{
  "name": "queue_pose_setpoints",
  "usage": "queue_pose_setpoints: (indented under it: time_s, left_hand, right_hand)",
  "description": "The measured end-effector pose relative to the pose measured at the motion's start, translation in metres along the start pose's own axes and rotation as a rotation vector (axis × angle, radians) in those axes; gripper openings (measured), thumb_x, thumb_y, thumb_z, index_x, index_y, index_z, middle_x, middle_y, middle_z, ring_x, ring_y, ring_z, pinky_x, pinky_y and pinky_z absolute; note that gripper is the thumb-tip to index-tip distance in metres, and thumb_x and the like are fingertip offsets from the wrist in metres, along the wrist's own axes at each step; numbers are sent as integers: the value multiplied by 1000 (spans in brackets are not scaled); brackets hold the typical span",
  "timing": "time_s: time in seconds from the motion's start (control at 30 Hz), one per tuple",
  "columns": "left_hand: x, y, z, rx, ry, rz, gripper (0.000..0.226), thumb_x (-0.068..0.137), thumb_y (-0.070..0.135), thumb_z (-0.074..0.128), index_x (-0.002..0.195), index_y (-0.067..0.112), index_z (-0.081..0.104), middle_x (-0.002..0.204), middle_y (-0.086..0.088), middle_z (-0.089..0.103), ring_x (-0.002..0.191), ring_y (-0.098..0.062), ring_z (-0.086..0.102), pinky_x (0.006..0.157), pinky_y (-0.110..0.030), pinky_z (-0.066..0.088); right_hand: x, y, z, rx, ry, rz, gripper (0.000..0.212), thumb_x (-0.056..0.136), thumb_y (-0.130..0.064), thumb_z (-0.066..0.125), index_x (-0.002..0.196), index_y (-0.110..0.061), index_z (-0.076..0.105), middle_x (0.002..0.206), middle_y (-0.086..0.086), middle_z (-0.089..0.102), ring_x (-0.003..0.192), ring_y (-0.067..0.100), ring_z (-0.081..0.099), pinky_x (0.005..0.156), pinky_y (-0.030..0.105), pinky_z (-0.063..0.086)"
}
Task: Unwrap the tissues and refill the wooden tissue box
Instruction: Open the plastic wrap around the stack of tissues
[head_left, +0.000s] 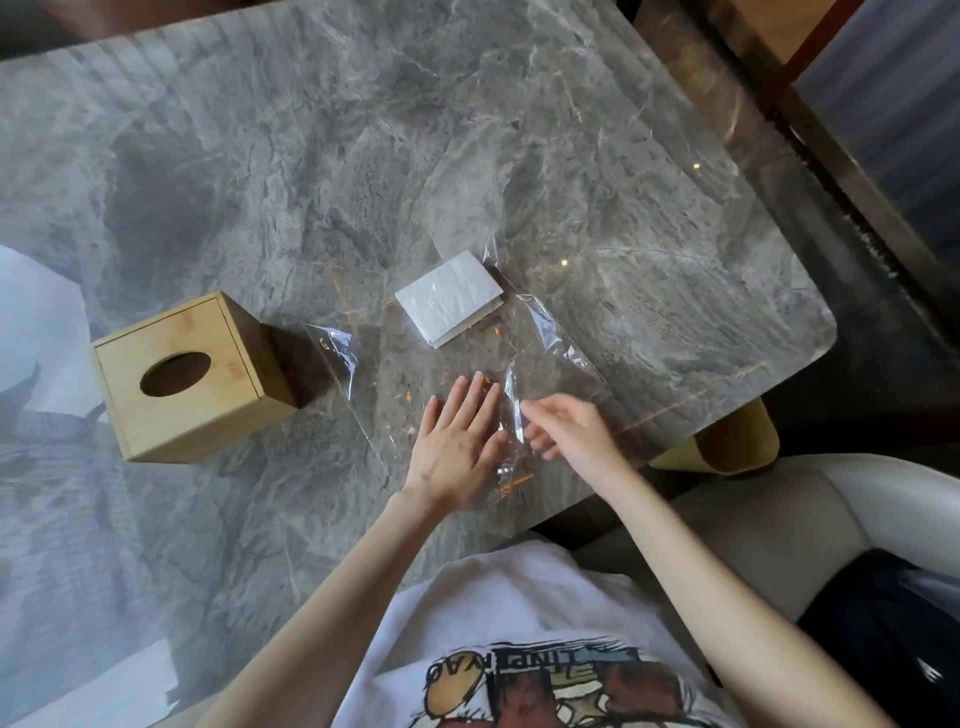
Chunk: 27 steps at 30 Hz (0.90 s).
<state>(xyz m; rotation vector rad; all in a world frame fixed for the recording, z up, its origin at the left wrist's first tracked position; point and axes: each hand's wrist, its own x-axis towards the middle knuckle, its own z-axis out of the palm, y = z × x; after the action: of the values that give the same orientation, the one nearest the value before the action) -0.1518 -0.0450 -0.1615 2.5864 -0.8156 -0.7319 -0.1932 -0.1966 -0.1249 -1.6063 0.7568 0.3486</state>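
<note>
A white stack of tissues (451, 298) lies bare on the grey marble table (363, 156), at the far edge of a spread-out clear plastic wrapper (550, 358). The wooden tissue box (193, 375) stands to the left, lid on, with an oval hole on top. My left hand (457, 441) lies flat, fingers apart, pressing the wrapper onto the table. Just right of it, my right hand (566, 431) pinches a raised fold of the wrapper between thumb and fingertips.
The table's rounded right corner and near edge are close to my hands. A pale upholstered chair (779, 519) and a yellowish table leg (737, 447) sit below that corner. My white printed shirt fills the bottom of the view.
</note>
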Motion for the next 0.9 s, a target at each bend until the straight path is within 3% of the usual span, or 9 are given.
queue_pose_setpoints:
  time_s: [0.13, 0.2, 0.27, 0.43, 0.53, 0.7, 0.8, 0.9]
  left_hand:
    - [1, 0, 2, 34, -5, 1, 64, 89, 54, 4, 147, 27, -3, 158, 4, -7, 144, -15, -14, 117, -42, -6]
    - [1, -2, 3, 34, -3, 2, 72, 82, 57, -5, 147, 27, -3, 158, 4, -7, 142, -11, -17, 116, -40, -8]
    - [2, -4, 5, -3, -7, -12, 71, 83, 56, -3, 147, 26, -1, 158, 6, -8, 139, -7, -20, 116, -39, -9]
    - [5, -4, 5, -113, 4, -33, 72, 80, 54, -9, 146, 27, -1, 157, 9, -9, 140, -7, -20, 114, -37, -14]
    - [6, -3, 3, -169, 0, -50, 62, 88, 48, -2, 147, 27, 2, 157, 11, -9, 140, -5, -18, 113, -34, -16]
    - [6, -4, 3, -172, 0, -25, 65, 87, 51, -1, 147, 25, 6, 156, 10, -10, 139, -4, -18, 113, -34, -15]
    - [8, 1, -5, -155, 1, -73, 62, 89, 51, 6, 146, 28, 15, 158, 10, 2, 144, -7, -7, 118, -37, -5]
    - [11, 12, -17, 3, 124, -93, 58, 89, 52, 16, 133, 26, 44, 145, 3, 40, 136, -19, 30, 109, -40, 24]
  right_hand:
    - [29, -15, 11, -159, 74, -90, 14, 81, -37, 62, 76, -24, 59, 72, 0, 65, 67, 15, 60, 65, 29, 49]
    - [38, -16, 16, -207, 88, -108, 11, 79, -27, 62, 68, -28, 59, 72, 1, 66, 69, 18, 62, 73, 38, 53]
    - [41, -14, 15, -162, 126, -86, 18, 77, -17, 63, 62, -25, 61, 62, 0, 64, 63, 17, 60, 73, 40, 53]
    - [26, -4, 3, -67, 236, -64, 19, 79, -11, 63, 62, -20, 61, 61, 1, 63, 59, 14, 58, 62, 30, 48]
    - [14, 3, -3, 15, 255, -70, 17, 81, -6, 60, 66, -13, 61, 58, 2, 61, 53, 9, 55, 55, 19, 44]
    - [-4, 17, -11, 88, 295, -79, 17, 83, -4, 60, 67, -9, 62, 58, 3, 59, 43, -4, 52, 46, 9, 41]
    - [-11, 24, -15, 123, 317, -82, 19, 84, -2, 59, 66, -10, 61, 59, 4, 58, 44, -4, 53, 45, 8, 41]
    - [-12, 25, -16, 150, 304, -52, 10, 85, -3, 58, 76, -4, 62, 61, 3, 59, 49, 0, 54, 44, 9, 40]
